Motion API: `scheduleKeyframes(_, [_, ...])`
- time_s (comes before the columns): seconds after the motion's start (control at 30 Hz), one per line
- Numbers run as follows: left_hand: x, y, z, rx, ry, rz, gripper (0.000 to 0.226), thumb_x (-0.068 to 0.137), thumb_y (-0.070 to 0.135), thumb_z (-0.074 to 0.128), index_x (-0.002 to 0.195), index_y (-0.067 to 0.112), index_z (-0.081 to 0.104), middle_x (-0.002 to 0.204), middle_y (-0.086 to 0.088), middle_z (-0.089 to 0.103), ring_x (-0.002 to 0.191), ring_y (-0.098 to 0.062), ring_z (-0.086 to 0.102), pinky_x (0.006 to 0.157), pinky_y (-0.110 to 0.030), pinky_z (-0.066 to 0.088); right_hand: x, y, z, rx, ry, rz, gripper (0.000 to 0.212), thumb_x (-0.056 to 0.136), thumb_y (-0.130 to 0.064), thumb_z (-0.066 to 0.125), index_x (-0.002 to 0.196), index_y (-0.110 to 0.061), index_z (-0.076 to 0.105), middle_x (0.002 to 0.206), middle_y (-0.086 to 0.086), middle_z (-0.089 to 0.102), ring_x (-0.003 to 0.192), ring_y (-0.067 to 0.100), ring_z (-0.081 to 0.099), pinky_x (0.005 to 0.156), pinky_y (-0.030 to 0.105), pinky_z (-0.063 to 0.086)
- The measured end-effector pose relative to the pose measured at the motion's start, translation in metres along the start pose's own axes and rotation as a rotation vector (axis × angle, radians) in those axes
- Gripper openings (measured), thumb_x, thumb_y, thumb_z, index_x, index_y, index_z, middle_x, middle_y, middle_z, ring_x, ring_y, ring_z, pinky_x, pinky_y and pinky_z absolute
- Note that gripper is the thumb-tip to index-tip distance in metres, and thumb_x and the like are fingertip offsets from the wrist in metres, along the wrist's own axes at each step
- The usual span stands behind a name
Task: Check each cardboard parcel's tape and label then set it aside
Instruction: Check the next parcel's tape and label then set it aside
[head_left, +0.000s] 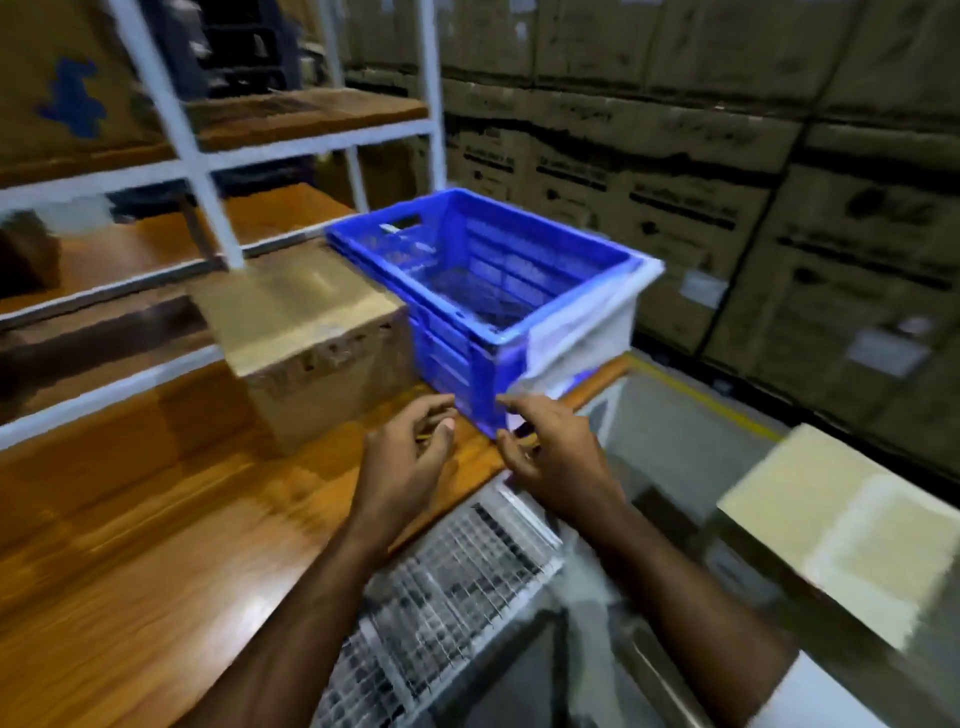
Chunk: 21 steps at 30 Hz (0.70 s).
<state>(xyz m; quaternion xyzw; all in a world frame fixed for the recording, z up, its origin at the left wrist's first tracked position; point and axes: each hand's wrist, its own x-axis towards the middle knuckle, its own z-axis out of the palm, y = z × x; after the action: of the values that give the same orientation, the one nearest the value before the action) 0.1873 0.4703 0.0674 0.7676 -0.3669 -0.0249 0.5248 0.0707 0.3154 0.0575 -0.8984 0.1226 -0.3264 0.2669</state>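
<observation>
At nine o'clock a white-framed shelf rack (182, 130) is seen over a wooden bench (130, 519), and at about eleven o'clock from the hands a sealed cardboard parcel (311, 332) is found standing on that bench, its top crossed by a band of tape (306, 306). Dark print is carried on its front face, but it is too blurred to be read, and no label can be made out on it. Just beside the parcel, at twelve o'clock, a blue crate (478, 270) is set, with pale sheeting (582, 327) draped over its right end. The left hand (405, 457) is held low before the crate's near corner with fingers loosely curled around nothing; the right hand (550, 447) is spread near the same corner, and whether its fingertips touch the sheeting cannot be told. Neither hand is on a parcel, so the moment is judged to fall between parcels. For the next check, a reach to eleven o'clock would be called for, with the parcel turned so that tape and label can be inspected. At four o'clock another carton (841, 525) is seen, and at two o'clock stacked boxes (727, 156) are printed with unreadable writing.
</observation>
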Motion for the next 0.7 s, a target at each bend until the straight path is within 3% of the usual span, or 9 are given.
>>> scheduleKeyframes(0.17, [-0.012, 0.031, 0.106, -0.074, -0.243, 0.106, 0.021, 0.092, 0.012, 0.066, 0.113, 0.013, 0.068, 0.102, 0.006, 0.072, 0.092, 0.01, 0.065, 0.077, -0.007, 0.048, -0.077, 0.058, -0.075, -0.11, 0.118, 0.315, 0.029, 0.085, -0.024, 0.067, 0.114, -0.02, 0.068, 0.096, 0.001, 0.071, 0.078, 0.015, 0.065, 0.073, 0.031, 0.054])
scheduleKeyframes(0.27, [-0.012, 0.047, 0.18, -0.129, -0.414, 0.081, 0.03, 0.09, 0.026, 0.061, 0.117, 0.013, 0.067, 0.104, 0.002, 0.073, 0.096, 0.0, 0.068, 0.085, -0.018, 0.054, -0.115, 0.105, -0.116, -0.152, 0.173, 0.478, 0.031, 0.088, -0.03, 0.064, 0.117, -0.021, 0.068, 0.103, 0.0, 0.07, 0.083, 0.013, 0.066, 0.078, 0.032, 0.055])
scheduleKeyframes(0.4, [-0.01, 0.072, 0.282, -0.098, -0.619, 0.0, 0.03, 0.095, 0.017, 0.063, 0.124, 0.013, 0.063, 0.112, -0.002, 0.071, 0.105, -0.011, 0.067, 0.094, -0.027, 0.052, -0.162, 0.174, -0.168, -0.158, 0.241, 0.699, 0.029, 0.09, -0.026, 0.065, 0.118, -0.02, 0.066, 0.113, -0.002, 0.07, 0.075, 0.006, 0.068, 0.077, 0.029, 0.054])
scheduleKeyframes(0.53, [0.009, 0.085, 0.382, 0.057, -0.738, -0.023, 0.037, 0.095, 0.019, 0.061, 0.131, 0.01, 0.058, 0.124, -0.008, 0.067, 0.114, -0.02, 0.063, 0.099, -0.033, 0.048, -0.204, 0.255, -0.205, -0.146, 0.29, 0.946, 0.035, 0.089, -0.023, 0.067, 0.123, -0.014, 0.064, 0.117, 0.006, 0.069, 0.081, 0.017, 0.07, 0.077, 0.029, 0.05])
scheduleKeyframes(0.7, [0.031, 0.074, 0.479, 0.321, -0.772, -0.048, 0.048, 0.097, 0.018, 0.057, 0.14, 0.003, 0.044, 0.136, -0.02, 0.054, 0.128, -0.037, 0.044, 0.101, -0.035, 0.033, -0.244, 0.344, -0.217, -0.159, 0.345, 1.215, 0.045, 0.087, -0.018, 0.067, 0.128, -0.002, 0.055, 0.123, 0.019, 0.058, 0.109, 0.036, 0.058, 0.088, 0.034, 0.043])
